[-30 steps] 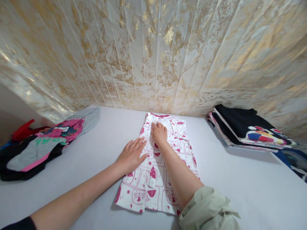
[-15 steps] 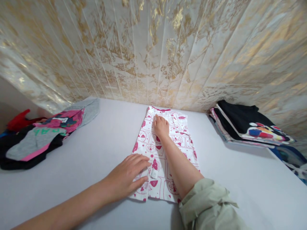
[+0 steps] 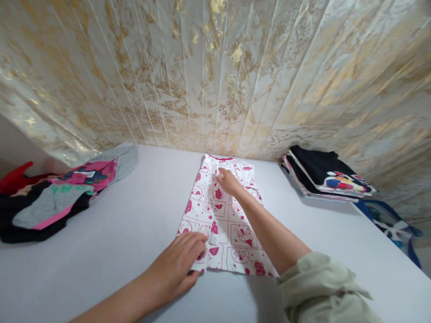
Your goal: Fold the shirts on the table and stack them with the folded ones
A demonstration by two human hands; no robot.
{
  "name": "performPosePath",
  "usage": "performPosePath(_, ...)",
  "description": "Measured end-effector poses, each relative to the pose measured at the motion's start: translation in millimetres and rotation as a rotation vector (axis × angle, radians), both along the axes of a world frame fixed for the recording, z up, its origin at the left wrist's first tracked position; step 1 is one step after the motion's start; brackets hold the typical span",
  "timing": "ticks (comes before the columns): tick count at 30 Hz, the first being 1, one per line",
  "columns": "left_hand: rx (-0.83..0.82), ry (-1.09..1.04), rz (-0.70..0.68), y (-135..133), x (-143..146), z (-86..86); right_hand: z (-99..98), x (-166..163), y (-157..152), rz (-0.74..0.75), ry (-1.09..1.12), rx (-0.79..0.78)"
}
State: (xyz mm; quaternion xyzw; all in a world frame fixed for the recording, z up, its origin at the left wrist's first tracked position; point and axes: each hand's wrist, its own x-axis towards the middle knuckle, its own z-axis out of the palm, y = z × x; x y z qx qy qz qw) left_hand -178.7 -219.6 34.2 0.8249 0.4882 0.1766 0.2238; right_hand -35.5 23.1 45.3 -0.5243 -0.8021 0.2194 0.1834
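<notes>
A white shirt (image 3: 240, 229) with a pink fruit print lies flat and partly folded on the white table, its pink-trimmed neckline toward the curtain. My left hand (image 3: 185, 255) is closed at the near left edge, fingers over the cloth and thumb at the hem. A small white label (image 3: 213, 239) shows just beside those fingertips. Farther up, my right hand (image 3: 228, 181) pinches the fabric below the neckline, its forearm crossing over the right side of the shirt.
A loose heap of clothes (image 3: 50, 204) lies at the left of the white table (image 3: 134, 233). To the right sits a neat stack of folded clothes (image 3: 316, 163), black on top. Beyond the right edge is a blue-trimmed clear bag (image 3: 387, 224). A gold-patterned curtain (image 3: 215, 80) hangs behind.
My left hand has moved down to the near left hem, and its fingers have closed on it. My right hand's flat fingers have drawn into a pinch. The view has shifted slightly.
</notes>
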Motion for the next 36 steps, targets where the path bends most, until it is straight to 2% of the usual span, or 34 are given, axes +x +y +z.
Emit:
performPosePath(3,-0.011,-0.021,0.022,0.7,-1.4,-1.5,16.5,33.7,-52.3,0.247,0.049,0.043)
performPosePath(5,-0.028,-0.064,0.050,3.2,-1.4,-2.4,19.9,53.6,-97.6,0.350,0.076,-0.002)
performPosePath(7,-0.049,-0.129,0.081,6.1,-0.6,-2.7,16.9,68.0,-140.3,0.424,0.077,-0.055)
performPosePath(9,-0.072,-0.209,0.125,8.2,0.8,-2.5,9.9,75.5,-173.1,0.464,0.050,-0.044)
performPosePath(12,-0.121,-0.323,0.214,8.4,3.6,-1.7,-2.9,75.3,-198.2,0.492,0.003,0.050)
performPosePath(16,-0.147,-0.364,0.273,5.1,7.4,-1.0,-17.3,66.1,-202.6,0.476,-0.077,0.161)
performPosePath(21,-0.093,-0.288,0.251,-1.4,10.0,-2.5,-23.0,59.6,-206.4,0.470,-0.103,0.234)
performPosePath(24,-0.059,-0.185,0.159,-7.0,9.1,1.1,-17.6,62.3,-211.3,0.519,-0.043,0.195)
performPosePath(27,-0.063,-0.078,0.056,-10.1,5.5,12.3,-7.1,74.9,-206.2,0.538,0.068,0.096)
performPosePath(29,-0.067,-0.041,0.032,-6.2,2.7,22.5,-0.6,90.8,-193.2,0.431,0.131,0.058)
performPosePath(31,-0.049,-0.040,0.045,4.8,1.6,32.6,2.8,112.0,-173.8,0.251,0.141,0.056)
performPosePath(34,-0.009,-0.055,0.062,34.8,6.4,43.1,0.0,145.8,-143.9,-0.019,0.061,0.047)
performPosePath(36,0.029,-0.059,0.052,61.5,14.3,44.4,-6.0,163.7,-131.2,-0.174,-0.001,0.021)
